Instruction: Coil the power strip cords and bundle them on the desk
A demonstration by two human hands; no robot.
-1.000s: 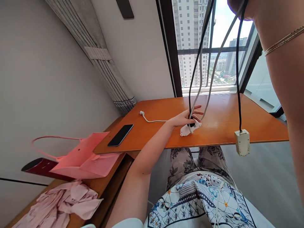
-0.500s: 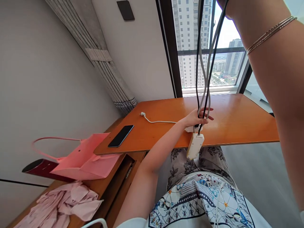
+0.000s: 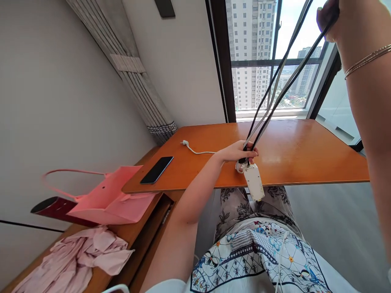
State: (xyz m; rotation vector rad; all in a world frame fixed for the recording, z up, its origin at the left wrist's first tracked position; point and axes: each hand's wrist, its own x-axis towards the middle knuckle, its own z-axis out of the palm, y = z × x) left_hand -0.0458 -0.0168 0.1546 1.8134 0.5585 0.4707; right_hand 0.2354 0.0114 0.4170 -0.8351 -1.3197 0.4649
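Note:
My left hand [image 3: 238, 151] is closed around the lower ends of a bundle of black and grey cables [image 3: 276, 83] near the front edge of the orange table [image 3: 305, 154]. A white power adapter [image 3: 254, 182] hangs from the cables just below that hand, over the table edge. A white plug piece [image 3: 238, 166] lies under the hand. My right hand [image 3: 328, 18], raised at the top right with thin bracelets on the wrist, is closed on the upper ends of the same cables, pulling them taut.
A white cable with a plug [image 3: 184, 143] lies on the table's left part, and a black phone [image 3: 157, 169] sits near its left corner. A pink bag [image 3: 106, 199] and pink cloth [image 3: 79, 260] lie on the lower wooden bench. A window [image 3: 262, 57] is behind the table.
The adapter swung from the right in to my left hand, whose fingers closed round the cable ends. My right hand moved right, so the cables now slant up to the right.

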